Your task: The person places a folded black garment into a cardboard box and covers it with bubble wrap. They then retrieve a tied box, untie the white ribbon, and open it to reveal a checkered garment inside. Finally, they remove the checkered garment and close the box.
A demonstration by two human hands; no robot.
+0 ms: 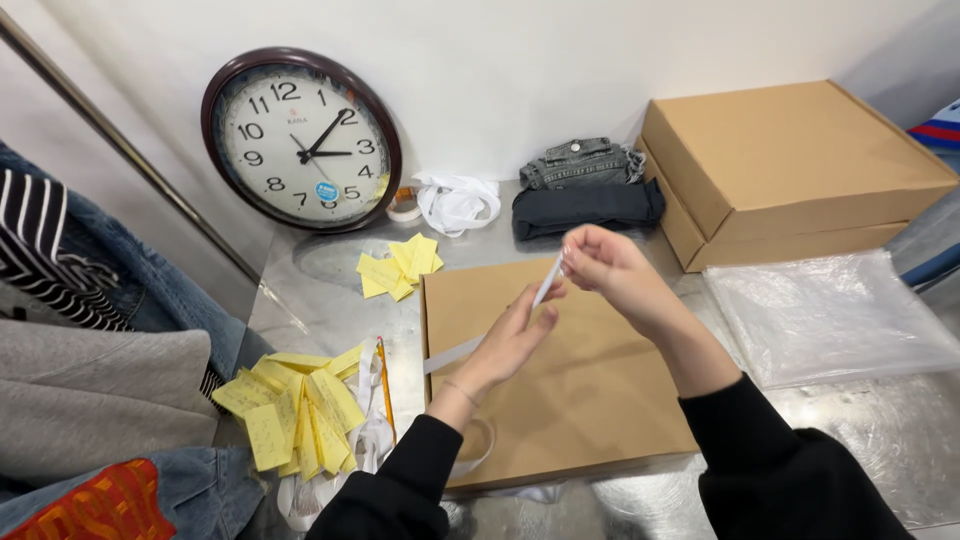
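- Head view, frame centre: our right hand (pixel 600 262) pinches a white strip (pixel 546 283) taut.
- Our left hand (pixel 515 335) grips its lower run over the flat cardboard box (pixel 580 400).

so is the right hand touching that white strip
Touching: the head view shows the right hand pinching the white strip's upper end between its fingertips.

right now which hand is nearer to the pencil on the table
Left. The left hand is over the flat cardboard box, just right of the pencil. The right hand is higher and farther right, pinching the white strip.
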